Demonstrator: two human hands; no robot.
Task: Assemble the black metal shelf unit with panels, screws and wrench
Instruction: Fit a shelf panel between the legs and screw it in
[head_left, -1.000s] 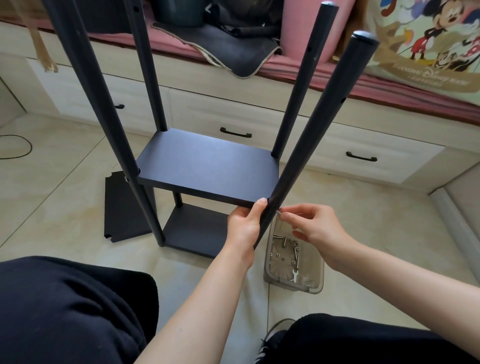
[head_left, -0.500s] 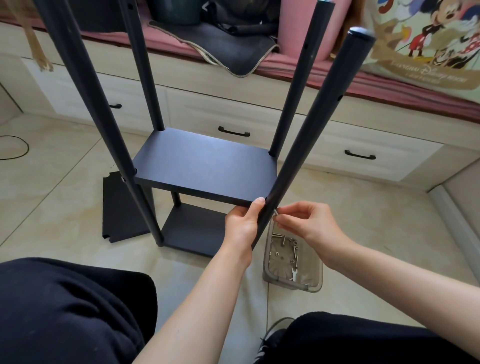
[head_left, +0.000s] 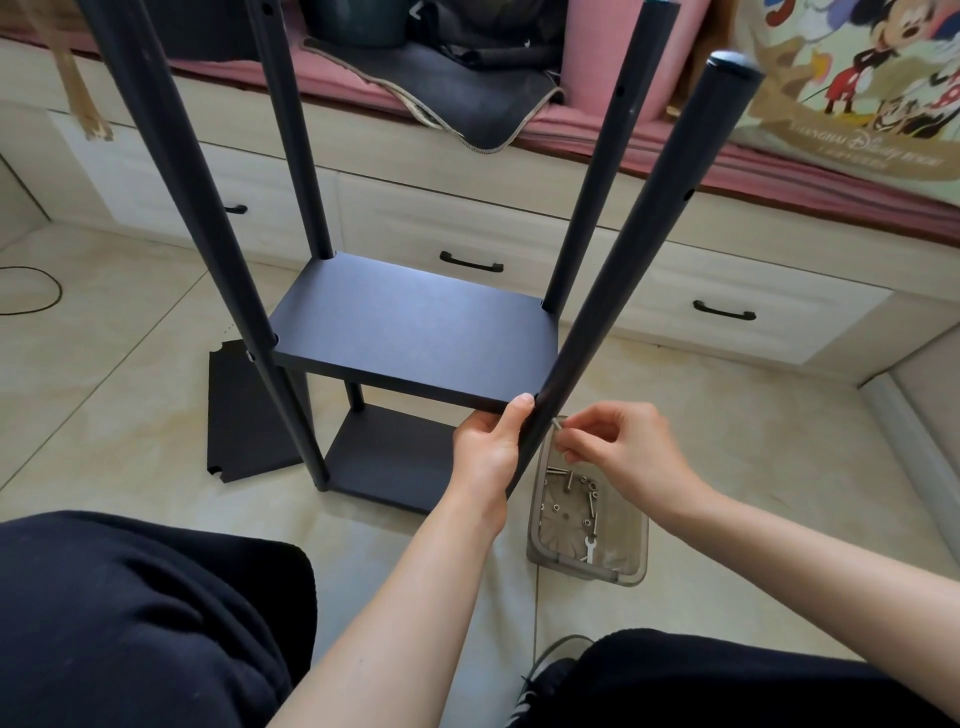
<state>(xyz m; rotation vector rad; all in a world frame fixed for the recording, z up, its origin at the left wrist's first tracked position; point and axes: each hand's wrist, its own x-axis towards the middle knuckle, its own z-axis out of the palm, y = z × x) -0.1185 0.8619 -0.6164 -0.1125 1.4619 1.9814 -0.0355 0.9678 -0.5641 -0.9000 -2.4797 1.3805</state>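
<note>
Your right hand (head_left: 618, 449) had brought its pinched screw (head_left: 557, 423) against the post (head_left: 582, 332); your left hand (head_left: 491, 447) gripped the panel (head_left: 415, 332) corner at 9 o'clock of it. Fastening had begun.

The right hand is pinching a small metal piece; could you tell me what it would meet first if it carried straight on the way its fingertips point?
Probably the near right black metal post: the right hand holds the piece just beside it.
</note>
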